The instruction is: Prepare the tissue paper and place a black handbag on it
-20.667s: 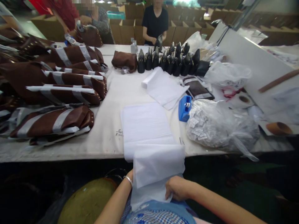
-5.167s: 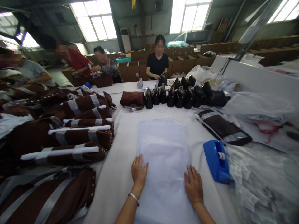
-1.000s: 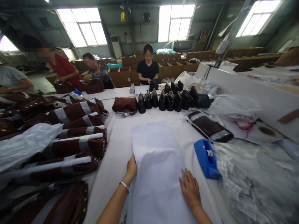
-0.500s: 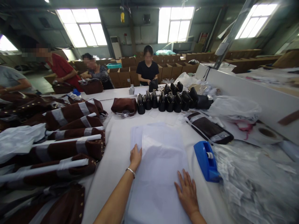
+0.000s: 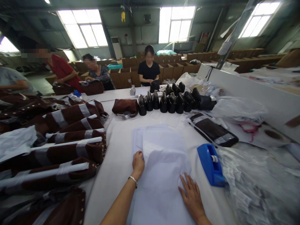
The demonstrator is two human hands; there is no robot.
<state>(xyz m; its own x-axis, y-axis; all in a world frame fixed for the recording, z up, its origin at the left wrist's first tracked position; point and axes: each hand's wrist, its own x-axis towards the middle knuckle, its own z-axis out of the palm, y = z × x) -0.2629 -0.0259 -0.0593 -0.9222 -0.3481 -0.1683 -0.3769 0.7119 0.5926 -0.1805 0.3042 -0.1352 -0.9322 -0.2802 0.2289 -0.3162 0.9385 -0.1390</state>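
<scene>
A stack of thin white sheets (image 5: 164, 156) lies in front of me on the white-covered table, its upper surface creased. At the stack's left edge, my left hand (image 5: 138, 163), with a silver bracelet at the wrist, has its fingers curled in and closed on the edge of the top sheet. My right hand (image 5: 191, 194) rests flat on the stack's right side, fingers spread, holding nothing. Just right of that hand stands a blue tape dispenser (image 5: 209, 165) with a small white roll.
Brown studded bags (image 5: 67, 150) with white-wrapped handles crowd the left. Behind the sheets stand a brown pouch (image 5: 125, 107) and several small black bags (image 5: 172, 102). Clear plastic bags (image 5: 260, 181) and a dark flat bag (image 5: 214, 129) lie right. Several people work across the table.
The fingers of my left hand have curled in at the sheets' edge, where they were stretched out. Creases in the top sheet have shifted. My right hand stays flat.
</scene>
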